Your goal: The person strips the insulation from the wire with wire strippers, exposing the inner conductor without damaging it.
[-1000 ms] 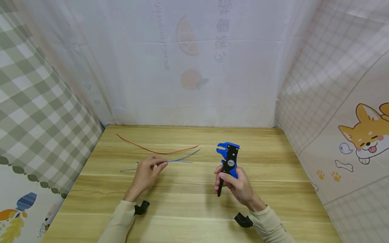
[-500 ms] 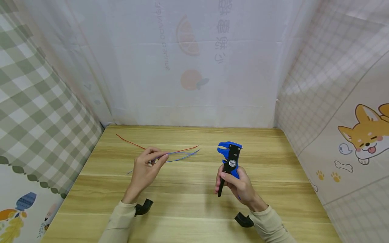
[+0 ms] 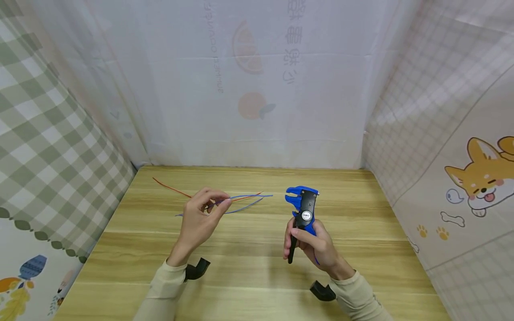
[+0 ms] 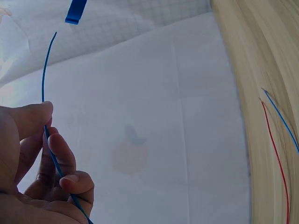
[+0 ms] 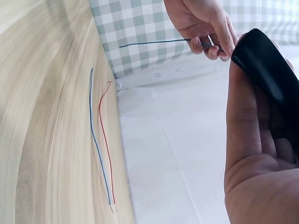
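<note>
My left hand (image 3: 218, 201) pinches a thin blue wire (image 3: 257, 195) between thumb and fingers and holds it above the wooden table (image 3: 249, 267), its free end pointing right. The left wrist view shows the same blue wire (image 4: 44, 70) running up from my fingers (image 4: 56, 144). My right hand (image 3: 307, 240) grips the black handles of a blue and black wire stripper (image 3: 304, 207), held upright with its blue head a short gap from the wire's end. A red wire (image 3: 172, 189) and a second blue wire (image 3: 245, 207) lie on the table behind my left hand.
Cloth walls close the table in at the back, left and right. In the right wrist view the loose blue wire (image 5: 96, 140) and red wire (image 5: 105, 140) lie side by side near the back wall. Black wrist mounts (image 3: 196, 269) sit near the front edge.
My left hand has lifted the blue wire off the table and carried it up and to the right, towards the stripper. The right hand and stripper have barely moved.
</note>
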The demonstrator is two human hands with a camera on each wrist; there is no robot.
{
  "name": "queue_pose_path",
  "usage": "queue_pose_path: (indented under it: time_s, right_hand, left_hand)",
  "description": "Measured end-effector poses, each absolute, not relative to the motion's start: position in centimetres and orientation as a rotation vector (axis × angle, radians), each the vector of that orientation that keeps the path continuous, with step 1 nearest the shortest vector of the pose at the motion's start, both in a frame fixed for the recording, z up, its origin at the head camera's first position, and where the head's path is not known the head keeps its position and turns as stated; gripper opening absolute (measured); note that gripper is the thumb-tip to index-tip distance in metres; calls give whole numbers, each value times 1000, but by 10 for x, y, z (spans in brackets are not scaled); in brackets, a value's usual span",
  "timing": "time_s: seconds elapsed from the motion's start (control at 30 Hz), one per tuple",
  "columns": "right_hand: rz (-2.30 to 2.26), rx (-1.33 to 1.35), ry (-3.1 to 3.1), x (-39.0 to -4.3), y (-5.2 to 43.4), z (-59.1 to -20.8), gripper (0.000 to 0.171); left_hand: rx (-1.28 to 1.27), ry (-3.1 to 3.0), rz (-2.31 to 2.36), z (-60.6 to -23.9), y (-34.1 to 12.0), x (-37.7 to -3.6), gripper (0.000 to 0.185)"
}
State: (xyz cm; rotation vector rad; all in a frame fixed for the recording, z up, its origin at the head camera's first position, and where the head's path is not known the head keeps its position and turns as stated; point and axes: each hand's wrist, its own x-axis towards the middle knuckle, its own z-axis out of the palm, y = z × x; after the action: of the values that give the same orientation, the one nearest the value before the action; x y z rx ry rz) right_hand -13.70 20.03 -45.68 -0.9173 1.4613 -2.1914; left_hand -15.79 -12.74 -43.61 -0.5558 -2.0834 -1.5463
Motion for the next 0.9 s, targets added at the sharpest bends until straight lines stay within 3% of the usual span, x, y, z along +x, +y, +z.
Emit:
queue_pose_path:
  time_s: [0.27, 0.9]
  right_hand:
    - [-2191, -959, 1366, -134, 197, -448, 27]
    - [-2183, -950, 1366, -132, 191, -448, 26]
  left_hand:
    - [-569, -2081, -1456, -424, -121, -159, 13]
    - [-559, -2069, -1355, -419, -111, -160, 10]
